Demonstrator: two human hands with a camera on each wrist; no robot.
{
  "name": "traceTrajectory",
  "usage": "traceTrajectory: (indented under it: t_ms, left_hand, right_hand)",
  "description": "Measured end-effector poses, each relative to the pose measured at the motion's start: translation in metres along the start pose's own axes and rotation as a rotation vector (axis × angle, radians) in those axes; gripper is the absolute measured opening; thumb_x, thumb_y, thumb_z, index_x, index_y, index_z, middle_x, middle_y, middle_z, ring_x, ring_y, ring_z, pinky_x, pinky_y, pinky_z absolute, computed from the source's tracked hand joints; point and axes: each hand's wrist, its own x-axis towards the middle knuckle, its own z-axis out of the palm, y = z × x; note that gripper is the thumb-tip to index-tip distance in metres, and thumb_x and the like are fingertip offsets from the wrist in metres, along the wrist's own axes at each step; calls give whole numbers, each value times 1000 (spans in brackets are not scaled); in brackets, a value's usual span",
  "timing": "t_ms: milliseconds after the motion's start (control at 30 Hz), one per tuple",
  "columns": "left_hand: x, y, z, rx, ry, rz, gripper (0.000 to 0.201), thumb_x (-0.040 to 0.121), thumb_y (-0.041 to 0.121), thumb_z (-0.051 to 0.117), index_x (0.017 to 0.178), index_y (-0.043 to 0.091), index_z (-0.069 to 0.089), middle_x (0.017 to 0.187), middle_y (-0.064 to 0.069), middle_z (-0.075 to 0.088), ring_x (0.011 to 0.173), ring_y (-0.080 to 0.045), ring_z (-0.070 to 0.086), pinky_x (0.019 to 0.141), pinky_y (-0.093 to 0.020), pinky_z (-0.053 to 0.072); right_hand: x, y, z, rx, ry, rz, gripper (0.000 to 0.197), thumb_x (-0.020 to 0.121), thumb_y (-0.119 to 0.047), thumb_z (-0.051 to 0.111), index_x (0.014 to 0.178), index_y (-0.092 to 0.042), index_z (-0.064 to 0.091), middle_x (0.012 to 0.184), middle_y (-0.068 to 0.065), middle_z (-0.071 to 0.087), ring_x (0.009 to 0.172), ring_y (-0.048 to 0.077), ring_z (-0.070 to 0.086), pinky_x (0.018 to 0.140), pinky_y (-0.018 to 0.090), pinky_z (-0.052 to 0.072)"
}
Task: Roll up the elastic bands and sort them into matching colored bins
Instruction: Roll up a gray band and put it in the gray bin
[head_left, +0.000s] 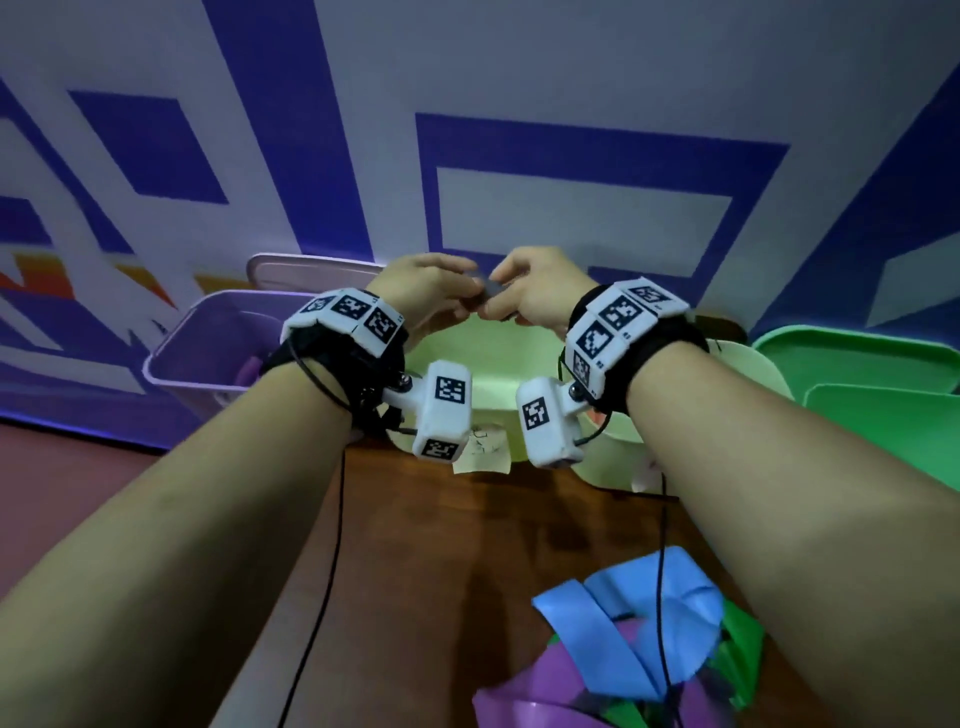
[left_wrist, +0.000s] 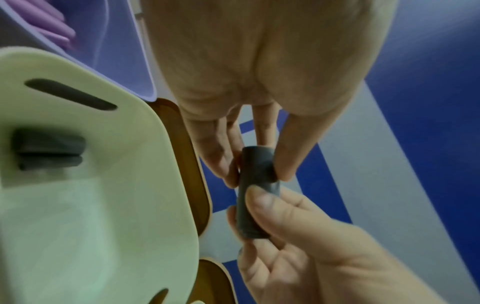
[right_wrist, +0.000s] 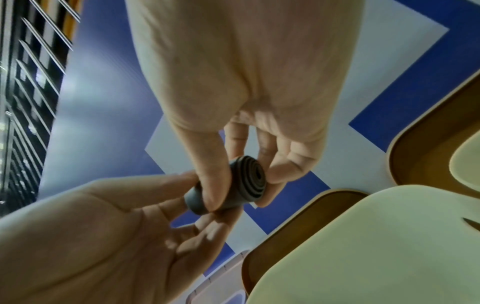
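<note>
Here both the left hand (head_left: 415, 291) and right hand (head_left: 535, 291) pinch the grey roll (left_wrist: 257, 191), axis running hand to hand

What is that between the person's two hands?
A rolled-up grey band, pinched by the left hand and right hand; the wrist views show it best.

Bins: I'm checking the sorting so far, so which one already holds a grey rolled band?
The pale yellow-green bin in the middle: a grey roll lies inside. The purple bin holds purple rolls.
</note>
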Motion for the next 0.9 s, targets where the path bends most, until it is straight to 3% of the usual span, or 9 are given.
traceTrajectory:
  t_ms: [167,233,367,467,600,700,800,900]
  left_hand:
    - [13,11,-35,44,-40,-115,12,89,-4,58,92,8,60,96,-16,64,89,-25,63,92,-33,51]
    - [16,19,-48,57,-49,-136,9,90,0,59,90,9,59,90,-13,65,85,-22,64,88,-31,52]
    - [27,33,-66,96,-29,-162,3,92,9,61,93,10,58,87,-10,65,77,-16,68,76,-24,54]
    - [36,37,-74,118,-25,-195,12,91,15,63,101,9,58,88,-10,66,76,-15,70,74,-23,55]
    - [49,39,-82,215,-36,-243,18,89,13,67,105,6,62,92,-11,68,76,-19,68,84,-31,55]
    - [59,36,-83,270,-61,-283,16,84,9,71,101,8,69,92,-10,72,79,-21,69,90,-36,55]
    - [70,30,-78,325,-130,-324,9,85,5,70,88,14,69,82,-5,71,83,-21,68,85,-32,56]
    - [82,24,-72,416,-169,-352,9,84,4,70,88,12,69,76,-5,70,72,-17,67,71,-26,56]
  right_hand:
    - [14,-20,13,59,-99,75,29,75,-5,76,97,-19,63,90,-2,64,89,17,62,73,27,49]
    - [22,-30,16,103,-128,112,31,78,-6,75,106,-17,66,90,-3,65,90,15,62,76,26,50]
    - [40,-49,22,262,-133,182,37,80,-1,71,116,-9,66,87,4,66,76,16,64,77,27,54]
    - [50,-55,26,345,-118,239,36,82,2,69,117,-5,63,88,6,65,75,18,65,80,29,55]
    - [59,-58,31,247,-171,336,23,83,-4,70,105,-4,64,87,11,65,78,20,63,90,36,52]
    - [64,-54,35,92,-225,399,27,80,-7,71,104,3,66,94,17,69,89,24,68,93,38,53]
    - [72,-41,41,37,-266,453,14,76,-11,75,86,-3,69,93,15,71,92,22,68,94,36,53]
    - [79,-27,45,73,-335,524,9,80,-11,73,85,-7,67,89,10,70,89,19,67,96,33,52]
